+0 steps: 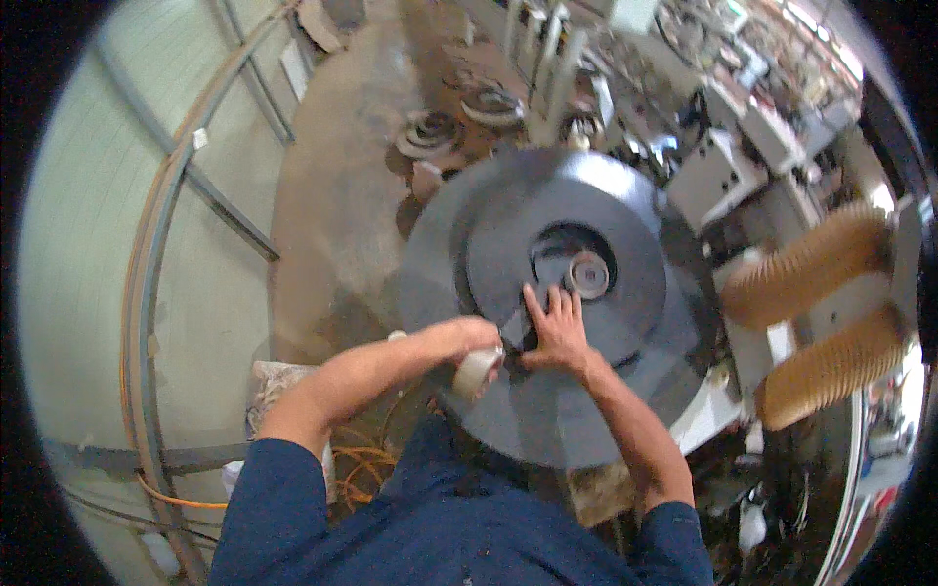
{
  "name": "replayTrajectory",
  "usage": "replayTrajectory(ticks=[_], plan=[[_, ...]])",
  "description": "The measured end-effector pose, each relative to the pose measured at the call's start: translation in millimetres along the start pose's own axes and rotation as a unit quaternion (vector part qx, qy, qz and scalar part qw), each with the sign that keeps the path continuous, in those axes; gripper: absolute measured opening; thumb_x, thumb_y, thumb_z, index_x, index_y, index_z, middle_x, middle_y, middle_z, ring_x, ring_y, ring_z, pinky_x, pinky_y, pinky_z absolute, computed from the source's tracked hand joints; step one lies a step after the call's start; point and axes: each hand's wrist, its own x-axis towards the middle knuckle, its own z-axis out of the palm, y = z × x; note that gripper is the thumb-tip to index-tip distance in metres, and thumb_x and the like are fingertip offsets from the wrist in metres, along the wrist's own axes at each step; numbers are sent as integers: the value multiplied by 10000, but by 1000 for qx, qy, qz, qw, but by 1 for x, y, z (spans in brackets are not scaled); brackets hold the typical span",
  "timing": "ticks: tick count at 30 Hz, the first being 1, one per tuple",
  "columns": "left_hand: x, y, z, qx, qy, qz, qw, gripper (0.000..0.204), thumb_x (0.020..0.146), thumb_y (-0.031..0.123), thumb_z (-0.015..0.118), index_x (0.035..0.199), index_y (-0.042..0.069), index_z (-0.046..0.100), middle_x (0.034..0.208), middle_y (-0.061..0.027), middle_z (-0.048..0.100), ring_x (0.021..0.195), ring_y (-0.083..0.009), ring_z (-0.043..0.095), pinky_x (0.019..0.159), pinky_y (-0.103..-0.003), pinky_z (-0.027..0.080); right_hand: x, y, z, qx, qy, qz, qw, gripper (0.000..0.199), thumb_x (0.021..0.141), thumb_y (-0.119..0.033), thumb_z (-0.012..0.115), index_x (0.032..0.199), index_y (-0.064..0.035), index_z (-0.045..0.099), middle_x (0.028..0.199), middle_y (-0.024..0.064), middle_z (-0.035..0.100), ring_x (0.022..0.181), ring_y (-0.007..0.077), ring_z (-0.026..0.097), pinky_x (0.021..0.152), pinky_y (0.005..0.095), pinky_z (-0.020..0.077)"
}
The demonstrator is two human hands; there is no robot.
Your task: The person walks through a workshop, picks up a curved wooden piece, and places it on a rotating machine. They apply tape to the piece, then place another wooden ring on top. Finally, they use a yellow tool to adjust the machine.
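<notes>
In front of me lies a large dark grey round disc (547, 425) with a raised inner ring (625, 308). Its round centre opening shows a small metal hub (588, 275). My left hand (478, 338) is closed around a cream-coloured roll of tape (476, 373), at the disc's near-left part. Flat on the raised ring, fingers spread toward the opening, rests my right hand (559, 332). Between the two hands a paler grey strip (513, 327) shows on the surface; whether it is tape coming off the roll I cannot tell.
Two ribbed brown hoses (811, 264) stand out at the right beside a pale machine housing (718, 176). Several round metal rings (430, 134) lie on the floor beyond the disc. An orange cable (362, 474) coils at lower left, near a framed pale-green wall (88, 293).
</notes>
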Motion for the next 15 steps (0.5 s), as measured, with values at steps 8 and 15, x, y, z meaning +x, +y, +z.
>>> replayTrajectory(ticks=[8,15], plan=[[18,-24,12,-83,11,-17,996,239,923,187,496,873,-8,625,748,-159,656,693,-337,669,641,-507,563,9,-12,-13,35,-56,37,997,1249,478,-437,866,1518,-204,213,1372,279,331,1295,458,311,1103,544,215],[41,-25,19,-135,16,-40,990,304,940,197,472,879,-28,666,785,-164,692,685,-317,680,588,-480,551,15,-18,-20,44,-77,33,995,1173,491,-411,857,1484,-203,268,1364,265,328,1277,441,324,1096,527,225]])
